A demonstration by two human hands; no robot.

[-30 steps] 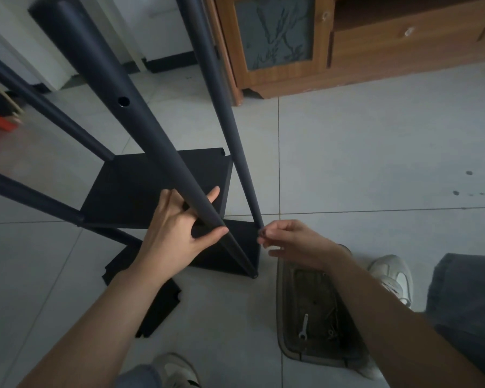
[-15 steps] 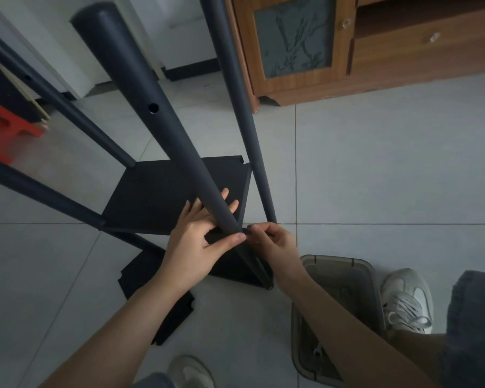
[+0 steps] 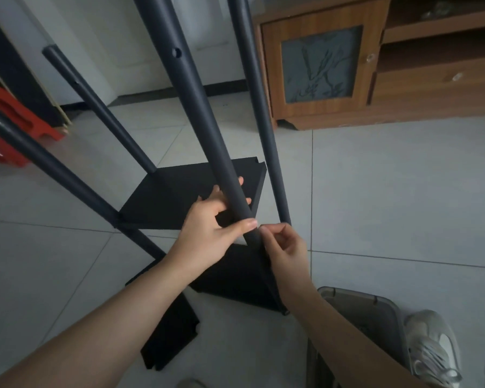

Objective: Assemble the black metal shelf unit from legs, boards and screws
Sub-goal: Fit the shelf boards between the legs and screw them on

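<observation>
Left hand grips the near leg — right hand pinches beside it, at the shelf corner; what it pinches is hidden.

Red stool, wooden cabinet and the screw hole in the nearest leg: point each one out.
red stool (image 3: 14,127), head view, on its slotted side panel.
wooden cabinet (image 3: 319,63), head view, on the patterned glass door panel.
screw hole (image 3: 176,52), head view, on the dark opening itself, high on the nearest leg (image 3: 207,130), mid-tube.

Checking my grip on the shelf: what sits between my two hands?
In the head view, the near leg runs between the left hand, which grips it, and the right hand, pinching beside it.
</observation>
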